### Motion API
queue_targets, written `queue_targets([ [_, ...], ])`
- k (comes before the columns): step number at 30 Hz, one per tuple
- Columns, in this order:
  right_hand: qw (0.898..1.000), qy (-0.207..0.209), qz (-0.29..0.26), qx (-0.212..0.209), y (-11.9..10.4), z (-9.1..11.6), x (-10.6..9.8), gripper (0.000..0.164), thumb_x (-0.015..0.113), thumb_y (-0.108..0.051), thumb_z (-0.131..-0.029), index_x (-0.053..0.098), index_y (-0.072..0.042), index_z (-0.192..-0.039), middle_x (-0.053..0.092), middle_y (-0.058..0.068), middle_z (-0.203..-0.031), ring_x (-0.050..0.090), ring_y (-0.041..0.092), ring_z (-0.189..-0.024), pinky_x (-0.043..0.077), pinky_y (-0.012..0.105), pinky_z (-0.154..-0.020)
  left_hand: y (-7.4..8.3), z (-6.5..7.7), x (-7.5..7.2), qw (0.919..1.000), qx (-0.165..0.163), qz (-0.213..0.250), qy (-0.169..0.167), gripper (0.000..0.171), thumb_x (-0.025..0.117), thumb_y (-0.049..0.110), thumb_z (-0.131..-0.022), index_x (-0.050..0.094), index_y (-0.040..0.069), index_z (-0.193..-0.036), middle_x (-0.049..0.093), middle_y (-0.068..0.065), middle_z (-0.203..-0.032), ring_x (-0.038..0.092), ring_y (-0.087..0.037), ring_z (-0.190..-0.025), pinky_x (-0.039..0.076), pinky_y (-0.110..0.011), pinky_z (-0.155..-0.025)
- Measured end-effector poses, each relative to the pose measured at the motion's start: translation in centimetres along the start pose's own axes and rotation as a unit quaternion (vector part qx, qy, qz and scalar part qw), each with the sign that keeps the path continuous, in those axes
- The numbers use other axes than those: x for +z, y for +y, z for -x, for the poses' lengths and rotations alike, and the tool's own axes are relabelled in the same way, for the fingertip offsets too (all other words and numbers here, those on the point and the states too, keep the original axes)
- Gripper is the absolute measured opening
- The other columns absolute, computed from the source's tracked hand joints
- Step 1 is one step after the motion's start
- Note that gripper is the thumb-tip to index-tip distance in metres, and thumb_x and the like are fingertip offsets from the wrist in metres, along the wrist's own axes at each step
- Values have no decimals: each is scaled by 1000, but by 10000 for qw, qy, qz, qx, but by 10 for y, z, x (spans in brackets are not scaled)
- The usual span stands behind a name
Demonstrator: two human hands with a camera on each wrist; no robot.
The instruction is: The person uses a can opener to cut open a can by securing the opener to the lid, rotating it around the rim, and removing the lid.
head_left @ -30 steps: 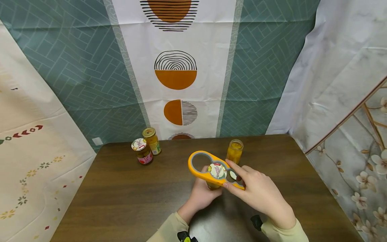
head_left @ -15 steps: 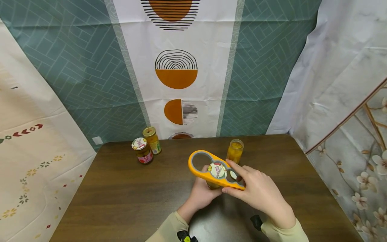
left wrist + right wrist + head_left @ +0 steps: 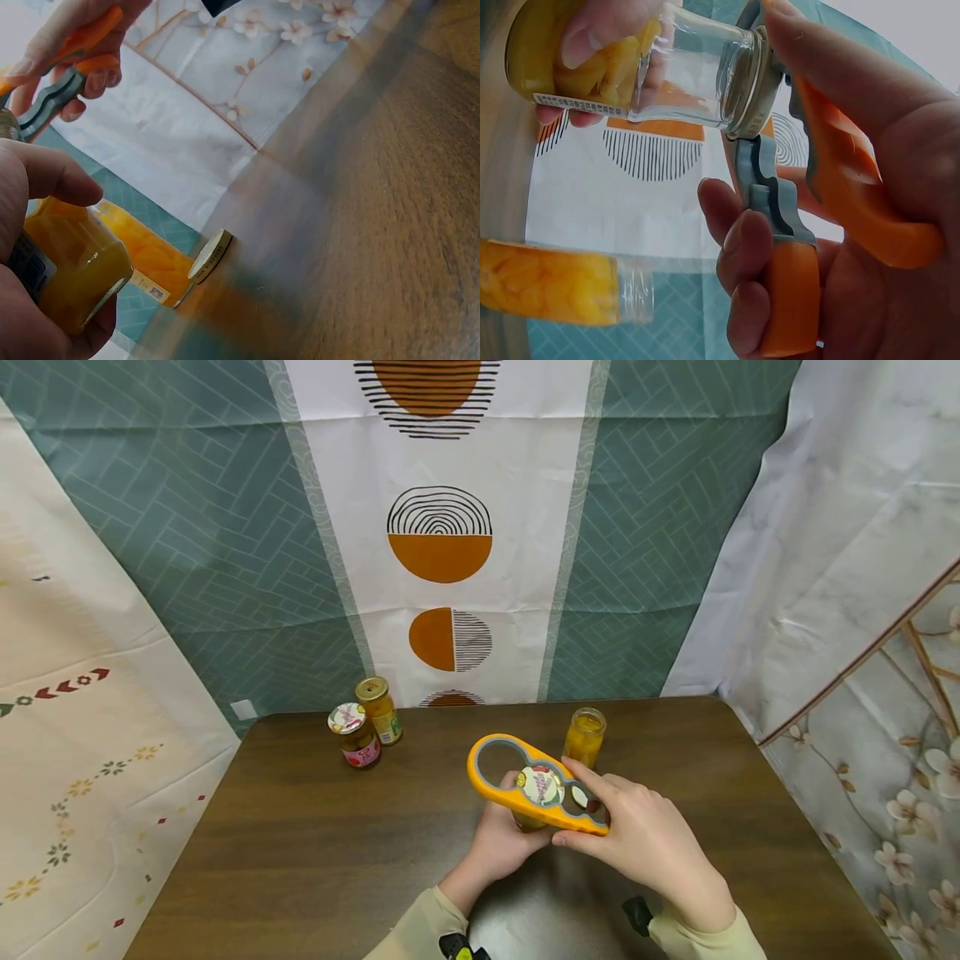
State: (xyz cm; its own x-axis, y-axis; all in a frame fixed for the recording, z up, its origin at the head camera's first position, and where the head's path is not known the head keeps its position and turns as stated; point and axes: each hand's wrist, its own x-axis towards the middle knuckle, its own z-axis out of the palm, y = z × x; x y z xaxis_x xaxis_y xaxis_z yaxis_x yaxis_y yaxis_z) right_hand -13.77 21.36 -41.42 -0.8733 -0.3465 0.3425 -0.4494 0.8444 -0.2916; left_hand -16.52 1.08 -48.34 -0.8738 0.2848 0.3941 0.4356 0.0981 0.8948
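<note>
My left hand (image 3: 501, 839) grips a glass jar (image 3: 694, 64) with yellow fruit pieces, fingers and thumb curled round its body. A lid (image 3: 542, 785) with a printed white top sits on this jar. My right hand (image 3: 645, 839) holds an orange and grey jar opener (image 3: 555, 814) by its handles, and the lid lies within the opener's middle ring. In the right wrist view, the opener's grey toothed edge (image 3: 765, 184) meets the lid's rim. Behind the right hand stands a lidless jar (image 3: 585, 737) of yellow fruit, with a loose lid (image 3: 212, 255) beside it.
At the table's back left stand two lidded jars: one with a white patterned lid (image 3: 354, 737) and a pink label, and a taller one with a gold lid (image 3: 379, 710). The dark wooden table (image 3: 300, 860) ends at hanging cloths (image 3: 630, 527) behind.
</note>
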Motion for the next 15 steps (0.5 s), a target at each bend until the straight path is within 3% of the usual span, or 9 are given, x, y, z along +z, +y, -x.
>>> queue_targets([
  [15, 10000, 41, 7, 46, -2, -1, 2, 89, 64, -80, -72, 47, -35, -146, 64, -12, -94, 56, 7, -70, 47, 32, -54, 3, 1, -2, 9998, -163, 91, -34, 61, 80, -1, -72, 49, 5, -124, 62, -6, -118, 58, -16, -108, 49, -43, -95],
])
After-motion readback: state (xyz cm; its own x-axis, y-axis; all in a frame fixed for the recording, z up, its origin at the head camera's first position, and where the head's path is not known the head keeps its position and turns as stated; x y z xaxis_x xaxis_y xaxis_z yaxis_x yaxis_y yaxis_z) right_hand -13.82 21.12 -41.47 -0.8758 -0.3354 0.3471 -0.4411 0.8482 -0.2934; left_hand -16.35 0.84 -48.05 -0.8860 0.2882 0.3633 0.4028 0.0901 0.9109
